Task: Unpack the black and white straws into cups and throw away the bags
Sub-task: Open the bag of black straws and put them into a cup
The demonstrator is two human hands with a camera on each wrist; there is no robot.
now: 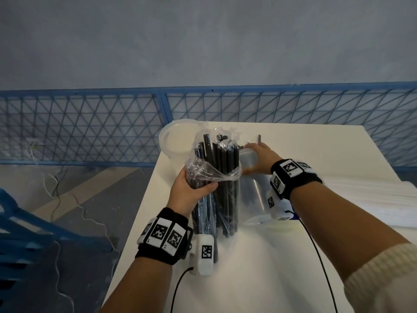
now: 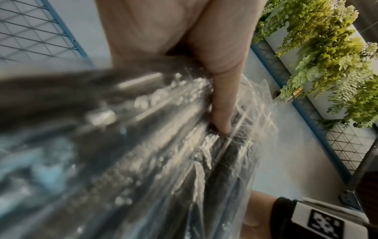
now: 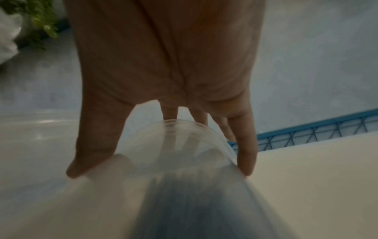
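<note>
A bundle of black straws (image 1: pixel 223 163) stands upright on the white table (image 1: pixel 293 256), still wrapped in a crumpled clear bag (image 1: pixel 212 172). My left hand (image 1: pixel 198 188) grips the bundle and bag at mid-height. In the left wrist view its thumb (image 2: pixel 220 100) presses on the bag (image 2: pixel 163 153). To the right, my right hand (image 1: pixel 259 154) holds a clear cup (image 1: pixel 252 190) by its base; the cup is tipped on its side with its mouth towards me. In the right wrist view the thumb and fingers (image 3: pixel 247 155) curl round the cup's base (image 3: pixel 180 145).
A second clear cup (image 1: pixel 176 138) stands at the table's far left corner. One black straw (image 1: pixel 259 139) pokes up behind my right hand. A whitish bundle (image 1: pixel 365 199) lies at the table's right edge. A blue mesh fence (image 1: pixel 90 127) runs behind the table.
</note>
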